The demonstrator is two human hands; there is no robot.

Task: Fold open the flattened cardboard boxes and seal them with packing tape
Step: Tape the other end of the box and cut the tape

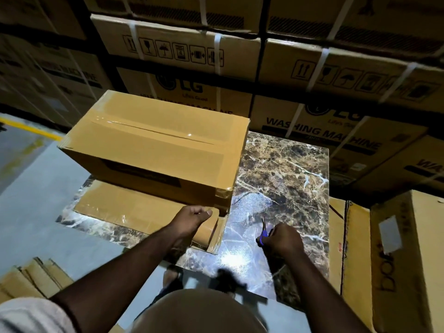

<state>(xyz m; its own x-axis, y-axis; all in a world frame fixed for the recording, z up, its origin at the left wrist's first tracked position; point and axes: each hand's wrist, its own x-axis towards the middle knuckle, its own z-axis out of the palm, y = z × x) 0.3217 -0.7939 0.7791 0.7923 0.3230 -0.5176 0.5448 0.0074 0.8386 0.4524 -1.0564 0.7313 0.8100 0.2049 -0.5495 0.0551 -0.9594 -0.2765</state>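
boxes (153, 150) sit before cartons (336, 133) printed "lg washing machine".

Scissors (264, 230) mostly hidden in the right hand (282, 241), only blue handle and blade tips showing, lower box (149, 210) largely covered by the taped box (156, 145), flattened cardboard stack (31, 280) cut off at left edge, dark blurred shape (229, 281) at near table (283, 169) edge unidentifiable.

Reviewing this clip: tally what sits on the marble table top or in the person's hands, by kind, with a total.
Taped cardboard boxes: 2, the upper box stacked on the lower box, whose near end the left hand grips
Scissors: 1, blue-handled scissors held by the right hand over the marble table
Total: 3
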